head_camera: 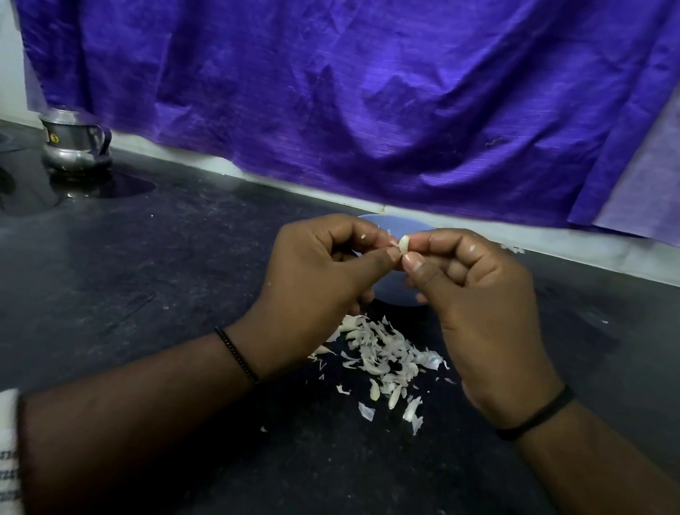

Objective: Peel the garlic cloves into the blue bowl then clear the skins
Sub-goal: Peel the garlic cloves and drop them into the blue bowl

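Above the blue bowl (402,288), which stood on the dark table (144,316), the left hand (317,280) and the right hand (480,313) met over one garlic clove (404,245), each pinching it between thumb and curled fingers (442,241). A heap of garlic skins (381,356) lay on the table just on the near side of the bowl, between the two wrists. Well to the left of the bowl stood a steel jug (74,147), and a purple cloth (358,61) hung on the wall behind the bowl
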The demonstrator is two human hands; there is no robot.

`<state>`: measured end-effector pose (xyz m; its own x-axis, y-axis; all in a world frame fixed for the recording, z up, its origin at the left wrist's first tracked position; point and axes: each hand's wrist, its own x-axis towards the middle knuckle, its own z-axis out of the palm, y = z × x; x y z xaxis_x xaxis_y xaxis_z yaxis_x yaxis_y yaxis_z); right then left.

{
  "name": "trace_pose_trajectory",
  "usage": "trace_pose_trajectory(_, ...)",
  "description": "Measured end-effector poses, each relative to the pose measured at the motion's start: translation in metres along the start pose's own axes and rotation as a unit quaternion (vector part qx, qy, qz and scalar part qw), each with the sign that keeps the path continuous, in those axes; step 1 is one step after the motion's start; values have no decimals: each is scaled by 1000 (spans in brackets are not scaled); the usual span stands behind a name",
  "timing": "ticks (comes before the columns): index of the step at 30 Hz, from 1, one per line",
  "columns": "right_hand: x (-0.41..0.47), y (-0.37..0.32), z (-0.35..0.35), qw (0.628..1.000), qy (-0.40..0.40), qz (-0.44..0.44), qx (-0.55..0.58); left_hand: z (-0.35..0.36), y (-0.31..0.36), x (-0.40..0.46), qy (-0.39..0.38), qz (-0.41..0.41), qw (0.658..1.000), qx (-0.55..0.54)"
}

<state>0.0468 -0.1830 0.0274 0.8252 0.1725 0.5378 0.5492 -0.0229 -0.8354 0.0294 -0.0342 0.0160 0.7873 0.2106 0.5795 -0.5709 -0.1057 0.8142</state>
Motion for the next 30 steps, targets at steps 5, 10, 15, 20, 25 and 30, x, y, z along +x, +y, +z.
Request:
trace_pose_trajectory(5,0,1,-3,981,15,-102,-162,-2,0,2,5,74,991,113)
trace_pose_trajectory(10,0,-1,-5,973,7,-129,-192,-4,1,2,-30,67,992,103)
trace_pose_trajectory(15,0,-2,-6,979,12,-117,-168,-6,-2,5,-57,-1,998,39)
trace_pose_trajectory(20,4,-2,-5,1000,31,-4,-3,-5,-1,5,-67,-7,997,35)
trace_pose_trajectory(25,3,-2,-3,1000,14,18,13,-7,2,5,-57,30,996,60)
trace_pose_trajectory(30,4,-3,-4,997,3,60,43,-10,1,6,-57,137,974,168)
